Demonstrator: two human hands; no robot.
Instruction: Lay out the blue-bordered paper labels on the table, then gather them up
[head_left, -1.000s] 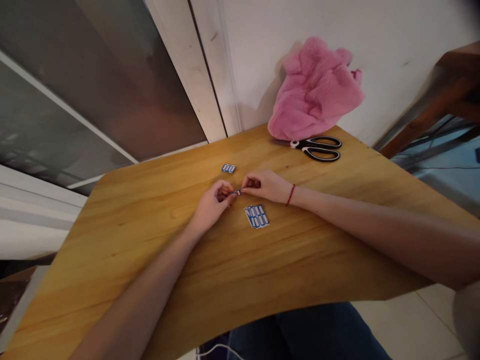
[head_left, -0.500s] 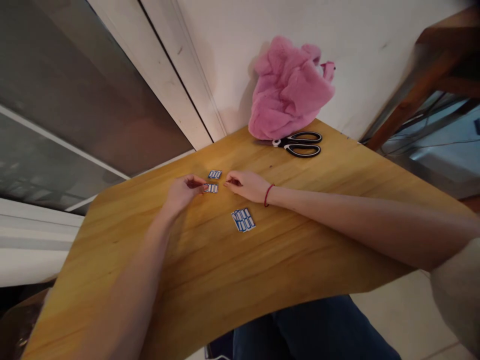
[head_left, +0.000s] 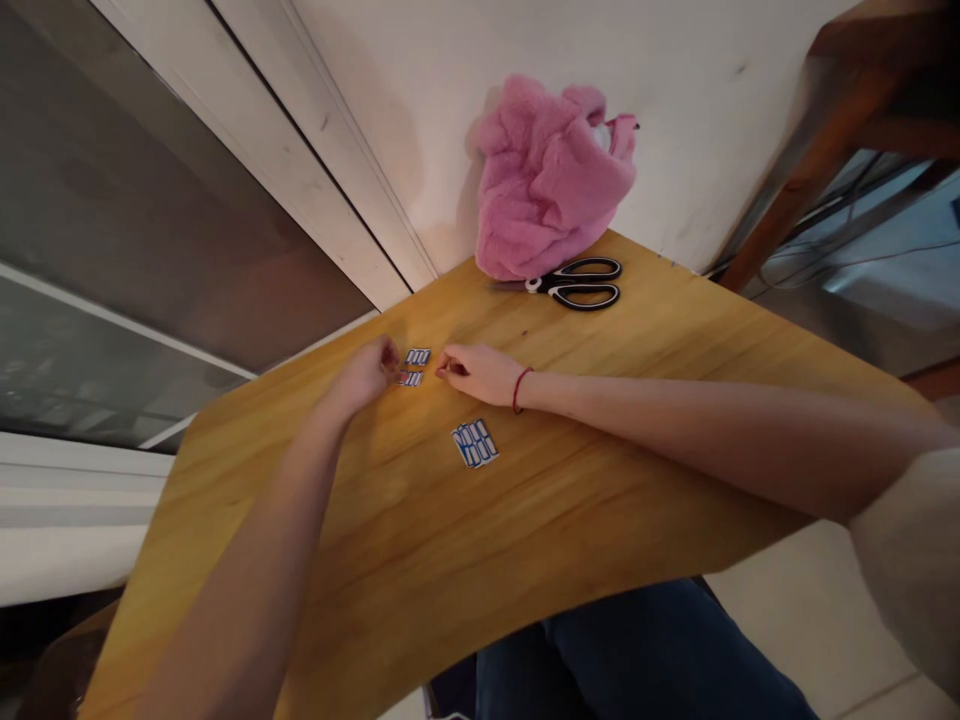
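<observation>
Two small pieces of blue-bordered white label stickers lie one behind the other on the wooden table. My left hand point(head_left: 367, 372) is at the left end of the nearer label piece point(head_left: 412, 379), a fingertip touching it and its bent fingers apart. Just behind that lies the farther label piece point(head_left: 418, 356). To the right, my right hand point(head_left: 472, 372), with a red cord at the wrist, has thumb and fingers pinched together; anything between them is too small to make out. A stack of larger label sheets point(head_left: 475, 443) lies slightly fanned nearer to me.
Black-handled scissors point(head_left: 589, 284) lie at the back of the table point(head_left: 420, 530), blades partly under a pink plush item point(head_left: 551, 180) against the white wall. A framed glass panel point(head_left: 187, 220) borders the left side. A wooden frame with cables stands at right.
My left hand's fingers have parted from their pinch on the nearer label piece, which now lies close in front of the farther one. The right hand stays pinched; the view has shifted slightly.
</observation>
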